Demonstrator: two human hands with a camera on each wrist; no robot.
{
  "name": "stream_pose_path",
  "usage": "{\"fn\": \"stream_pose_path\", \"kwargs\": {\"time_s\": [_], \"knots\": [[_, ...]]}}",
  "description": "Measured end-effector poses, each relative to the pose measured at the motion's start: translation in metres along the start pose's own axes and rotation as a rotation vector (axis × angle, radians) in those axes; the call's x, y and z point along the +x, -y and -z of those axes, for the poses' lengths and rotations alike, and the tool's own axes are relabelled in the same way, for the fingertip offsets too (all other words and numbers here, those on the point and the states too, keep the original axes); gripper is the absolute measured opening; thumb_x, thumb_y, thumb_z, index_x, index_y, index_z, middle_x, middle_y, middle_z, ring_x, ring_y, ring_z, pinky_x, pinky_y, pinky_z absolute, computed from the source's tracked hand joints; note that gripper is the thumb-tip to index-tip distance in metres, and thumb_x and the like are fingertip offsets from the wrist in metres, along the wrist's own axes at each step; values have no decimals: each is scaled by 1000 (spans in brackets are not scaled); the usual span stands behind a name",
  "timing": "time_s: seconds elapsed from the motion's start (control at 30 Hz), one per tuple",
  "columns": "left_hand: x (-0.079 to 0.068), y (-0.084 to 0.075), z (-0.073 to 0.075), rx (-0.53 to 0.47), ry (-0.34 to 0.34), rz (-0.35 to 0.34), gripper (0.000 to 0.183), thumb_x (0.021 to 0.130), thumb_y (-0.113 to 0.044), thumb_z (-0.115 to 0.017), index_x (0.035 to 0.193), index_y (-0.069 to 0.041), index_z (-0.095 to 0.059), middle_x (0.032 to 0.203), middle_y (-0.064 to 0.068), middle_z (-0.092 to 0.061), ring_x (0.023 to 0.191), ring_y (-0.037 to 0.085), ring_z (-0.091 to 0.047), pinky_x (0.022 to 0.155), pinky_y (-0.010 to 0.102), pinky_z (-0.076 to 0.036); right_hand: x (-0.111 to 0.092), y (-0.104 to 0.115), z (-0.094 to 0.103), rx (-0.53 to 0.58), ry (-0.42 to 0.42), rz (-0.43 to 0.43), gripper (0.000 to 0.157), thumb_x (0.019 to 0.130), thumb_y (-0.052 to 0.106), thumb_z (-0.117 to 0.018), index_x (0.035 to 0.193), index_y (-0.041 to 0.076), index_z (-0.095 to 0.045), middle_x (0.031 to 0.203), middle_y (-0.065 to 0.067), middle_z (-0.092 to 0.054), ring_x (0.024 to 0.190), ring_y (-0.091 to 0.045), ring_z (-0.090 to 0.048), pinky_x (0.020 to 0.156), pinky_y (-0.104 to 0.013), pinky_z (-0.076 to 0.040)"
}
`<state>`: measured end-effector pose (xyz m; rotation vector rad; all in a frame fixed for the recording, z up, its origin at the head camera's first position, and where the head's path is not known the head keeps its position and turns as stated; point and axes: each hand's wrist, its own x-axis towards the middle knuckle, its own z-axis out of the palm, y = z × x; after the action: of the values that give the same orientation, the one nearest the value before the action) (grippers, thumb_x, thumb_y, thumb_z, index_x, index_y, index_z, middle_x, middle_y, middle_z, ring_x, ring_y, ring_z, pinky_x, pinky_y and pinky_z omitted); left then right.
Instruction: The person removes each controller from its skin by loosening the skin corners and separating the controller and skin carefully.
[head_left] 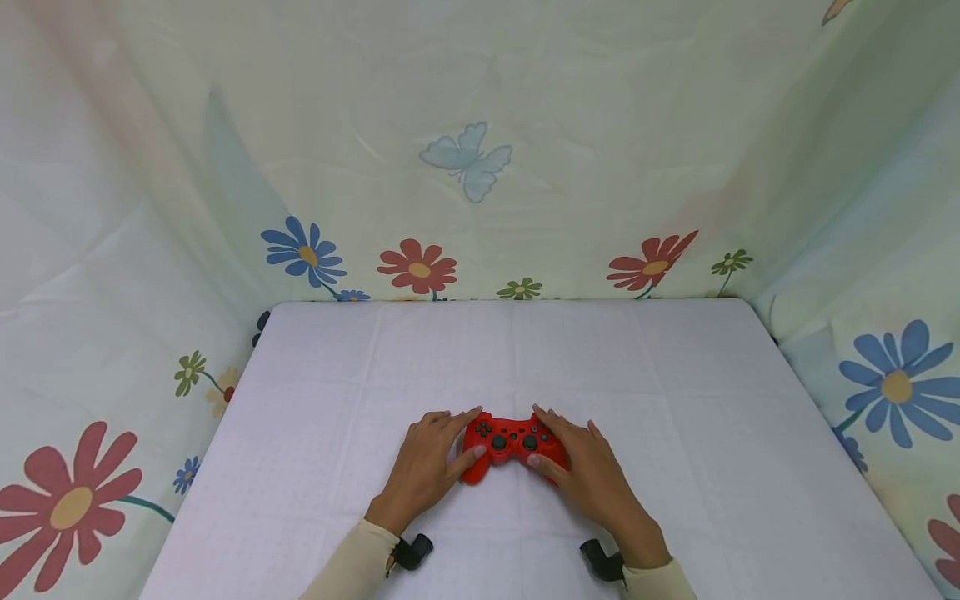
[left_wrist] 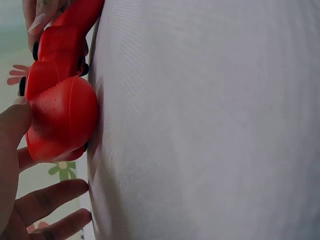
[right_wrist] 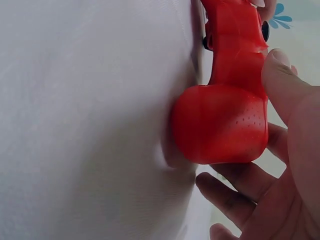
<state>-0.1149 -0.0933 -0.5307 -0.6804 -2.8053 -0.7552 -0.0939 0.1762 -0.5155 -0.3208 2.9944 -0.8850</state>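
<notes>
A red game controller (head_left: 513,442) with black sticks and buttons lies face up on the white cloth. My left hand (head_left: 427,458) holds its left side, thumb over the grip and index finger at the far shoulder. In the left wrist view, the left thumb (left_wrist: 14,120) touches the red grip (left_wrist: 62,115), while the lower fingers spread toward the cloth. On the other side, my right hand (head_left: 588,467) holds the right grip with its thumb on top. The right wrist view shows the right thumb (right_wrist: 282,82) against the controller (right_wrist: 220,125) and fingers beside the rounded grip end.
A white cloth covers the table (head_left: 510,350) all round the controller. Behind it hangs a curtain (head_left: 570,100) printed with flowers and a butterfly, with more printed cloth along both sides. Black wrist cameras sit below the left (head_left: 414,552) and right hands.
</notes>
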Motion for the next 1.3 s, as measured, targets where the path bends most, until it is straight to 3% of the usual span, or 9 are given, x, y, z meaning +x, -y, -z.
{"fn": "stream_pose_path", "kwargs": {"time_s": [0.23,0.5,0.8,1.3], "knots": [[0,0,-2,-42,-19,7,60,95,-46,-77,150,-30,-61,132,-5,-76,126,25,-66,101,47,-54,-2,-2,0,34,-3,8,76,93,33,-82,160,24,-49,155,-14,-60,144,-41,-56,127,-67,-24],[1,-3,-2,-67,-25,41,60,93,-47,-79,149,-31,-63,127,0,-77,116,23,-70,97,44,-57,-2,-3,0,56,-7,-16,78,89,29,-85,159,27,-51,155,-10,-61,143,-40,-57,127,-65,-28],[0,-2,-2,-90,-37,68,61,90,-47,-82,147,-36,-64,121,-2,-78,107,18,-70,94,40,-56,-1,-3,2,60,7,-118,80,85,32,-88,157,37,-52,156,-16,-58,141,-66,-45,110,-80,-38],[-1,-2,0,-164,-77,73,61,85,-40,-89,142,-33,-69,116,-7,-81,104,13,-73,90,37,-59,-3,-1,1,76,-34,-100,82,81,30,-92,154,38,-56,153,-13,-61,137,-59,-55,111,-74,-42]]}}
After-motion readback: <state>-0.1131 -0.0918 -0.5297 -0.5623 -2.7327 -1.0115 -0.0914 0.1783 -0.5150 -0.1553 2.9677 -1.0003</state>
